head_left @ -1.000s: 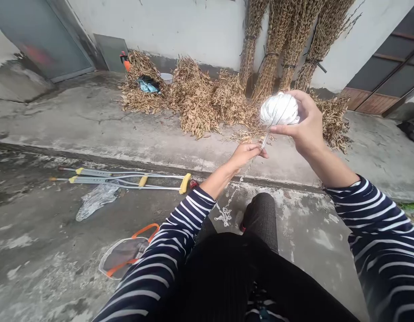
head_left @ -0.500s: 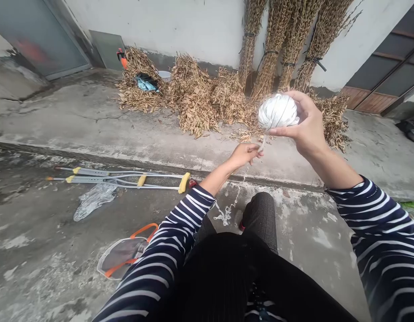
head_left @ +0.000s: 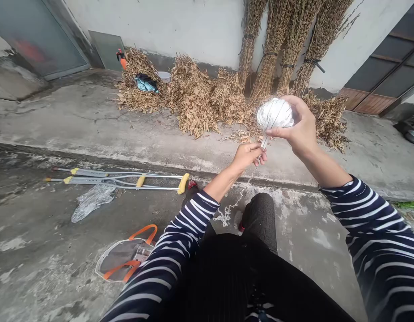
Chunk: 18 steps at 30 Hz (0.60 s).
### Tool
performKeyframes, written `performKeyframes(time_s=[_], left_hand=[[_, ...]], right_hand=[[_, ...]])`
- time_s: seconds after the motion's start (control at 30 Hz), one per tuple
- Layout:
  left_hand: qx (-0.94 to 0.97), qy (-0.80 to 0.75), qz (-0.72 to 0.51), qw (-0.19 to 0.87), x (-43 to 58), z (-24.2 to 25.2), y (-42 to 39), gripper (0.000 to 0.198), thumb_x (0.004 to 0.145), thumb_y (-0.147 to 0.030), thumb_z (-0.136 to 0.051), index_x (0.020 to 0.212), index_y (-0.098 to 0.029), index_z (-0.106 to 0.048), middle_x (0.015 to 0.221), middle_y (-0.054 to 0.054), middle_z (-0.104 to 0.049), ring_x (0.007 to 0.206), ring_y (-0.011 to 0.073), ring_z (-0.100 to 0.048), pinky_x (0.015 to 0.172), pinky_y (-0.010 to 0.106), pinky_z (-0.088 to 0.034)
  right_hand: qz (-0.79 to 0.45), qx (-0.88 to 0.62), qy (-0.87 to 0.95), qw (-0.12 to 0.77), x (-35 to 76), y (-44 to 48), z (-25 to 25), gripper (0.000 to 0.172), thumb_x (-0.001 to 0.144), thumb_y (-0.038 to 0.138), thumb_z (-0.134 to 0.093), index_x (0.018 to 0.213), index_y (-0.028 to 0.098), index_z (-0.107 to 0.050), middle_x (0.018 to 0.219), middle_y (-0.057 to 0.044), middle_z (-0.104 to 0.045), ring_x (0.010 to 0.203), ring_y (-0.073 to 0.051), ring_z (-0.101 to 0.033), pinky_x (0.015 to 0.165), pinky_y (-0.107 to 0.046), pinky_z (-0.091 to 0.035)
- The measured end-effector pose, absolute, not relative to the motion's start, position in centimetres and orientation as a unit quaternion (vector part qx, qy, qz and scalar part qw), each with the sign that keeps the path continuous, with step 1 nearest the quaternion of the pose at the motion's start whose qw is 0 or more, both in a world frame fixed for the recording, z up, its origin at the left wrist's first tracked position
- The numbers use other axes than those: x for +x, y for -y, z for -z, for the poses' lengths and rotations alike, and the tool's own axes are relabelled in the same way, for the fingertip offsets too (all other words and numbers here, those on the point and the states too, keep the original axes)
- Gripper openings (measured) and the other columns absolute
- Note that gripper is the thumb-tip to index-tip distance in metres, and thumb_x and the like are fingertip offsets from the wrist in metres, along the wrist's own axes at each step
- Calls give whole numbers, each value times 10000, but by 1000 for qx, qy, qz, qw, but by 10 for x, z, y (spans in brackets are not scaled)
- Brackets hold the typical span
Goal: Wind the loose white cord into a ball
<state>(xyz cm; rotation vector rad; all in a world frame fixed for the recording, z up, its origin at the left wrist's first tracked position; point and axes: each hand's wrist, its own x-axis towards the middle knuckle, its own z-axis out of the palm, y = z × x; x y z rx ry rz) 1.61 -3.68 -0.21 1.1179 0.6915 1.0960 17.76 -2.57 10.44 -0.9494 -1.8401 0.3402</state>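
My right hand (head_left: 299, 125) is closed around the right side of a white ball of cord (head_left: 274, 114), held up in front of me. Just below it, my left hand (head_left: 250, 155) pinches the white cord (head_left: 264, 142) that runs down from the ball. From the left hand a thin loose length trails downward, and a crinkled heap of cord end (head_left: 223, 217) lies on the ground by my feet. Some fingers of the right hand are hidden behind the ball.
A pair of crutches (head_left: 126, 179) and a clear plastic bag (head_left: 93, 201) lie on the ground at left, near a bag with orange handles (head_left: 121, 255). Ahead is a concrete step (head_left: 93, 138) with dried leaf piles (head_left: 196, 98); tied stalk bundles (head_left: 270, 49) lean on the wall.
The ball and my right hand have shifted slightly left and down. My left hand has moved a little right, closer beneath the ball, and the cord between them looks straighter.
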Motion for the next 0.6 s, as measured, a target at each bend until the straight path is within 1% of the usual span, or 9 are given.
performKeyframes(time_s=[0.07, 0.17, 0.27, 0.33, 0.4, 0.47, 0.53, 0.6], left_hand=[[488, -315, -486, 653, 16, 2, 38, 101, 889, -163, -696, 809, -105, -679, 737, 43, -734, 626, 92, -675, 524, 159, -475], [478, -322, -479, 662, 15, 7, 38, 92, 863, -94, -642, 780, -104, -681, 798, 64, -755, 749, 117, -698, 612, 186, -554], [455, -337, -460, 684, 14, 15, 36, 95, 863, -103, -634, 779, -107, -677, 781, 64, -749, 741, 129, -698, 643, 226, -590], [435, -353, -448, 697, 13, 21, 32, 102, 869, -114, -644, 771, -105, -672, 768, 66, -742, 723, 134, -699, 644, 242, -597], [417, -366, -443, 704, 11, 29, 27, 111, 872, -121, -656, 763, -102, -669, 772, 71, -744, 720, 136, -704, 655, 254, -604], [404, -372, -444, 708, 9, 38, 23, 113, 868, -135, -683, 762, -98, -670, 784, 76, -751, 722, 135, -710, 679, 263, -612], [396, -375, -439, 714, 7, 51, 21, 120, 863, -154, -718, 770, -93, -672, 779, 76, -749, 724, 134, -717, 702, 266, -614], [389, -375, -427, 725, 6, 64, 23, 155, 857, -178, -753, 769, -86, -665, 750, 74, -736, 705, 134, -720, 715, 269, -614]], right_hand=[[-121, -398, 761, 498, 178, 24, -101, 760, 607, 456, -975, 1273, 367, -621, 1433, -33, -613, 1420, -373, -523, 1261, -635, -414], [-99, -411, 765, 486, 176, 24, -97, 760, 599, 435, -978, 1272, 391, -627, 1437, 0, -619, 1446, -382, -494, 1285, -644, -375], [-75, -399, 775, 484, 173, 27, -93, 721, 613, 422, -961, 1255, 405, -635, 1418, 8, -630, 1433, -385, -504, 1287, -654, -365], [-59, -384, 778, 493, 170, 31, -91, 696, 625, 420, -948, 1246, 422, -632, 1403, 12, -634, 1413, -377, -527, 1276, -646, -387], [-50, -385, 777, 496, 165, 36, -89, 675, 641, 429, -939, 1235, 469, -623, 1401, 34, -634, 1407, -354, -536, 1269, -606, -415], [-53, -388, 775, 495, 161, 42, -90, 662, 659, 464, -927, 1240, 500, -612, 1412, 48, -626, 1422, -347, -521, 1275, -589, -408], [-50, -362, 776, 514, 158, 48, -96, 644, 673, 502, -913, 1244, 491, -615, 1393, 34, -630, 1423, -356, -516, 1280, -604, -387], [-33, -319, 773, 547, 157, 50, -104, 623, 685, 495, -911, 1239, 462, -629, 1357, 10, -635, 1392, -356, -538, 1264, -605, -400]])
